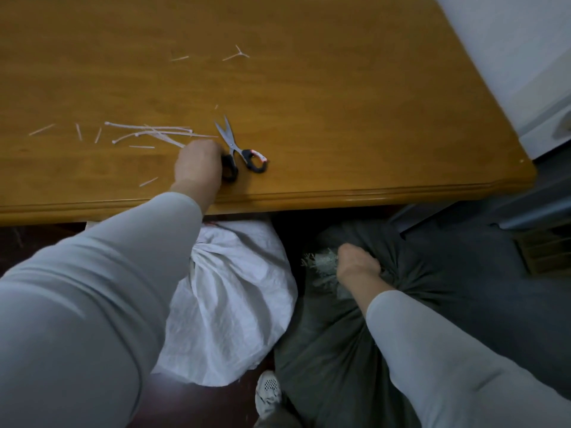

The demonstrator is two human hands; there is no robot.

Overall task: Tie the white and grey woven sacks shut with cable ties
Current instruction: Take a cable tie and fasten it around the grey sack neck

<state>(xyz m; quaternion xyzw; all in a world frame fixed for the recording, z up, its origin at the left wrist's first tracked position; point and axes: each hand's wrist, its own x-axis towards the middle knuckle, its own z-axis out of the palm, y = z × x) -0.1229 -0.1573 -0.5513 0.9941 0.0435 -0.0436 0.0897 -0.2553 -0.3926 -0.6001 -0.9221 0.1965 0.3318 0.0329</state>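
My left hand (197, 163) reaches onto the wooden table (340, 88), fingers curled down over the near ends of the loose white cable ties (148, 131), and seems to pinch one. Its knuckles touch the black handle of the scissors (238, 149). Below the table edge my right hand (357, 267) grips the bunched neck of the grey woven sack (333, 350), whose frayed mouth sticks out to the left of the fist. The white woven sack (234, 304) stands to its left with its neck gathered; my left sleeve hides how it is fastened.
Short cut-off tie ends lie scattered over the table. A white appliance (525, 57) stands past the table's right corner. A light shoe (268, 390) shows on the dark floor between the two sacks.
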